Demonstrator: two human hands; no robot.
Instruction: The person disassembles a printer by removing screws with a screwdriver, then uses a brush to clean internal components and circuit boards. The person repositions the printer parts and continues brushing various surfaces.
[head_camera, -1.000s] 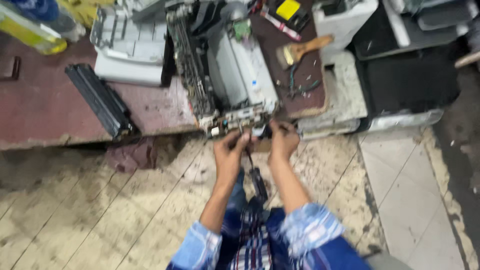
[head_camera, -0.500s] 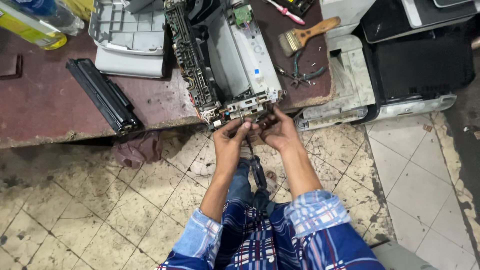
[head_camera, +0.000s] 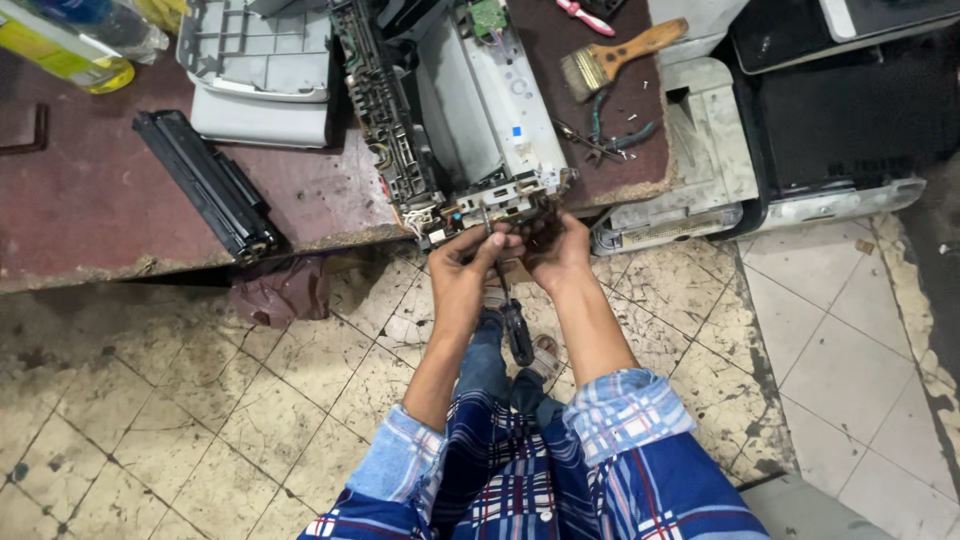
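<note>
Printer chassis (head_camera: 470, 110), stripped of its covers, lay on the maroon worktop (head_camera: 90, 200) with its near end overhanging the edge. The left hand (head_camera: 470, 255) had its grip clenched on a screwdriver (head_camera: 512, 320) just under that end; the right hand (head_camera: 555, 250) grasped the chassis corner. A black cartridge (head_camera: 205, 185) lay to the left, a paintbrush (head_camera: 620, 55) to the right.

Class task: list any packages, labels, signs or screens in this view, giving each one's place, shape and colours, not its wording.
Bottle: top left on the bench, lying clear plastic, yellow label, blue band.
Small label: on the opened printer's grey panel, tiny blue rectangle.
No signs or lit screens visible.
</note>
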